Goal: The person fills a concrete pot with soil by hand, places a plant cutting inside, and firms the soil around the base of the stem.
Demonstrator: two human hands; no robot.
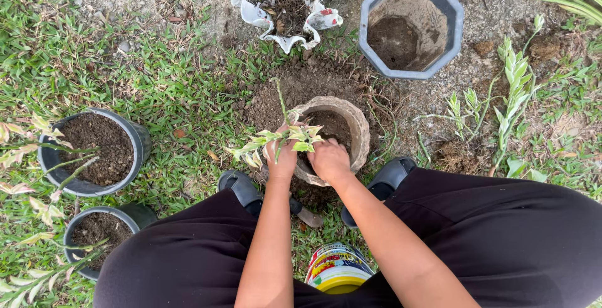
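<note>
Outdoors, patchy grass and bare brown dirt make up the ground (pixel 157 76), and a person in black trousers crouches over it with grey shoes planted on either side of the work. Between the feet sits a small tan pot (pixel 351 133), partly filled with dark soil, with loose earth scattered around its base. The left hand (pixel 281 157) is closed around the lower stem of a variegated cutting (pixel 276 138), whose pale green and cream leaves fan out to the left while a thin stem rises toward the far side; the cutting stands at the near left rim of the pot. The right hand (pixel 328 159) is curled, knuckles up, with its fingers pushed down into the soil just beside the stem, so whether it grips anything cannot be told. To do this well, the stem wants holding upright and near the middle rather than at the rim, while the other hand firms soil evenly around its base without bruising it, in my judgement. At the left stand two black pots (pixel 128 133) filled with soil, with similar pale-leaved stems leaning over them. On the far side are a torn white bag of soil (pixel 257 14) and a grey octagonal pot (pixel 453 21), nearly empty. Leafy cuttings (pixel 514 88) lie on the right, and a yellow can (pixel 337 270) sits near the knees.
</note>
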